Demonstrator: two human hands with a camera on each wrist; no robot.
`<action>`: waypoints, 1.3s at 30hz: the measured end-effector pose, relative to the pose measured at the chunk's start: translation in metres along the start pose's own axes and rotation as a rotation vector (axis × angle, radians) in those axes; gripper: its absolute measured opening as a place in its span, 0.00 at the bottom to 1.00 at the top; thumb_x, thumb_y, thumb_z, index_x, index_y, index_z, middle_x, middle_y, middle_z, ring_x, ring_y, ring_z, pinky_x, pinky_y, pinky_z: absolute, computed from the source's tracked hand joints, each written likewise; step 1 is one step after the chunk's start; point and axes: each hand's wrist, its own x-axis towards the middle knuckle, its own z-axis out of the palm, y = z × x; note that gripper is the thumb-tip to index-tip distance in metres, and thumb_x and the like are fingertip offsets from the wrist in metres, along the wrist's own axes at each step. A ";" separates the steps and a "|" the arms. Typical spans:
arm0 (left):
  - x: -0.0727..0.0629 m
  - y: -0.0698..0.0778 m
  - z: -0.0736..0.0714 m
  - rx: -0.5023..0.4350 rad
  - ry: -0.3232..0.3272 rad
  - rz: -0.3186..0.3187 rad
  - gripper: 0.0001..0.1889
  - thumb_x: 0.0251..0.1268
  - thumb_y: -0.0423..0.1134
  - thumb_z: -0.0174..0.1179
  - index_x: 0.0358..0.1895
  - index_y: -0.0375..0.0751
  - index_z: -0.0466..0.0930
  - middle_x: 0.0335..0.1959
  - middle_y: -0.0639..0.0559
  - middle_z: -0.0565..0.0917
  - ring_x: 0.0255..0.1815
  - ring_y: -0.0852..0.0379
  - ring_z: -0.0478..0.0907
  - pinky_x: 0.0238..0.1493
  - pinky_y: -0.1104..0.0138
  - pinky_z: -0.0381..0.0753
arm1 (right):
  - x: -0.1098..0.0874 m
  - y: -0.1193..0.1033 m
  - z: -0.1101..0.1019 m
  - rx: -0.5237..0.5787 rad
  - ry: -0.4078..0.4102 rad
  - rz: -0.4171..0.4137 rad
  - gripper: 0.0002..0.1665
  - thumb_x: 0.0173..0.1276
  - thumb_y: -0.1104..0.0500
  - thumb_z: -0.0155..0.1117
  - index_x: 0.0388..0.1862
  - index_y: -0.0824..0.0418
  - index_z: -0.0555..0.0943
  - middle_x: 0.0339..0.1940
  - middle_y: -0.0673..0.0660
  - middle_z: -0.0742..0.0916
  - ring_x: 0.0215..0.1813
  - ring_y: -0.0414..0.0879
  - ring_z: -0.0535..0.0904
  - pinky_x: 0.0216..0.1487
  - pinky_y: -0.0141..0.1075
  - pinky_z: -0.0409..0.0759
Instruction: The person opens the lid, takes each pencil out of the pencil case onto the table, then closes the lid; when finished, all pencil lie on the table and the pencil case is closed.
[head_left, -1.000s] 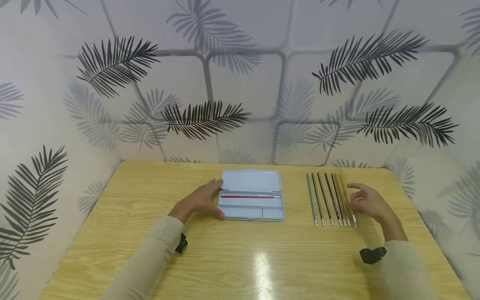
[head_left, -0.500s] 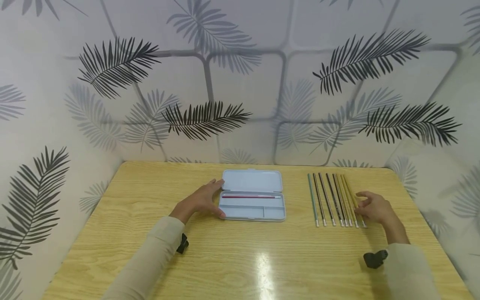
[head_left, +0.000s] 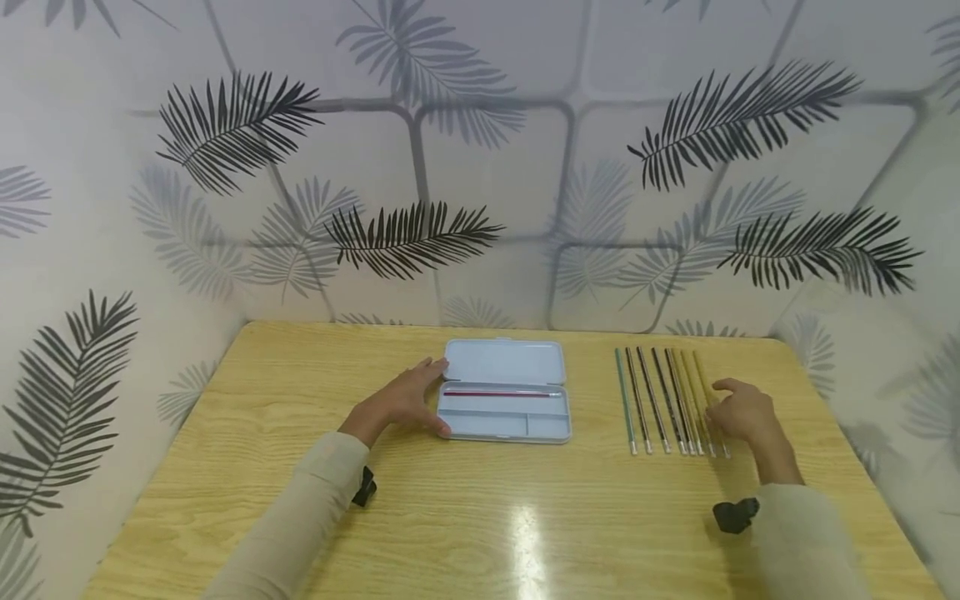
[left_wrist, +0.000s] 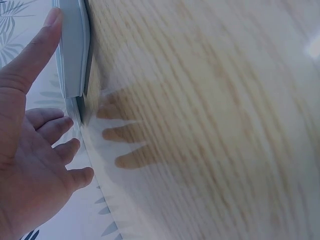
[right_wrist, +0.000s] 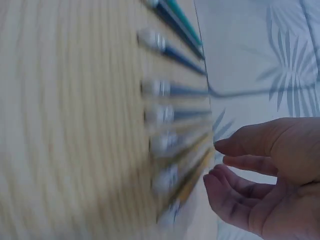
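A pale blue pencil case (head_left: 504,425) lies unfolded on the table, a red pencil (head_left: 495,394) in its long rear compartment. My left hand (head_left: 402,398) rests at the case's left end; its straight thumb (left_wrist: 42,45) touches the case wall, the other fingers spread loosely. To the right, several pencils lie in a row, white eraser ends toward me, from a teal pencil (head_left: 626,404) through dark ones to yellow ones. My right hand (head_left: 745,412) hovers at the rightmost yellow pencil (head_left: 702,379), covering part of it. In the right wrist view, thumb and fingers stay apart, with no pencil visibly held.
The wooden table (head_left: 450,517) ends at a leaf-patterned wall (head_left: 525,183) behind and at both sides. The case's raised lid (head_left: 504,361) lies back toward the wall. A black wrist camera (head_left: 737,516) hangs below the right wrist.
The yellow pencils at the right end, bunched earlier, now lie more evenly apart, the rightmost one's far tip having shifted right. My right hand moved right, then slightly back left. The left hand stayed put.
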 end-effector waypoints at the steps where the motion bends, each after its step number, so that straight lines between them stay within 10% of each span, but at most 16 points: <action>1: 0.000 0.000 0.000 0.002 -0.002 0.000 0.65 0.33 0.56 0.78 0.76 0.43 0.46 0.78 0.48 0.48 0.79 0.46 0.40 0.76 0.48 0.48 | 0.002 -0.007 0.002 0.021 0.014 -0.008 0.33 0.61 0.61 0.53 0.62 0.79 0.64 0.42 0.76 0.83 0.31 0.59 0.81 0.35 0.49 0.81; 10: 0.000 -0.001 0.000 0.000 -0.002 0.007 0.65 0.33 0.56 0.77 0.76 0.42 0.45 0.78 0.46 0.48 0.79 0.45 0.40 0.76 0.49 0.49 | 0.026 -0.084 0.046 0.202 0.084 -0.237 0.27 0.68 0.59 0.58 0.63 0.69 0.70 0.50 0.68 0.82 0.54 0.64 0.78 0.47 0.51 0.81; 20: 0.001 -0.001 0.000 0.010 -0.001 -0.009 0.65 0.33 0.57 0.77 0.76 0.43 0.45 0.78 0.45 0.48 0.79 0.43 0.41 0.76 0.47 0.48 | 0.036 -0.139 0.084 0.400 -0.002 -0.411 0.19 0.63 0.66 0.64 0.53 0.69 0.78 0.47 0.66 0.85 0.52 0.59 0.80 0.55 0.47 0.81; 39: 0.002 -0.003 0.000 -0.022 -0.006 0.014 0.65 0.33 0.55 0.78 0.76 0.41 0.45 0.77 0.44 0.49 0.79 0.44 0.40 0.76 0.47 0.49 | 0.035 -0.184 0.116 0.116 -0.051 -0.382 0.15 0.61 0.67 0.65 0.48 0.62 0.83 0.47 0.59 0.87 0.52 0.52 0.82 0.57 0.43 0.80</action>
